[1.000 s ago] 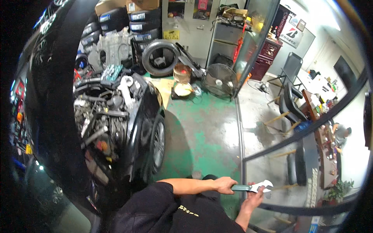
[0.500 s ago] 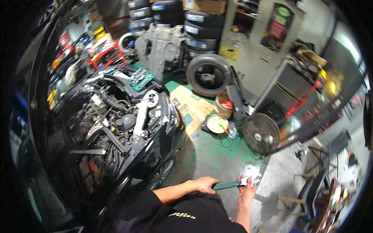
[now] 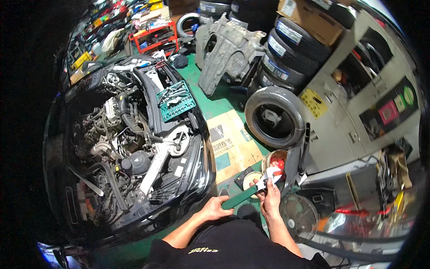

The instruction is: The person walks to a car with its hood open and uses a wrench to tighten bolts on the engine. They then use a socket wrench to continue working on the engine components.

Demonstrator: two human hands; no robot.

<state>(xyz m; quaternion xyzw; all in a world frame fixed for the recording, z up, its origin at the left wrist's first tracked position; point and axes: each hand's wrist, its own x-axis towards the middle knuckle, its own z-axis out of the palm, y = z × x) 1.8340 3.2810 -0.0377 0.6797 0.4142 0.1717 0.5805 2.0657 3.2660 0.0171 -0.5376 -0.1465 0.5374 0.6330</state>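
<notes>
An adjustable wrench with a green handle and a bright metal head is held in front of my body, tilted up to the right. My left hand wraps round the handle's lower end. Up near the jaws, my right hand grips the wrench, its thumb and fingers at the head. To the left lies the exposed engine bay of a dark car. On the car's front edge rest a teal socket set case and a long whitish metal piece with a rounded end.
A cardboard sheet lies on the green floor beside the car. Beyond it are a loose tyre, stacked tyres and a grey cabinet. A floor fan stands near my right arm. A red cart is behind the car.
My view has turned, so the car and cardboard fill more of it. The wrench now tilts more steeply, its head in front of the buckets. Both hands still hold it.
</notes>
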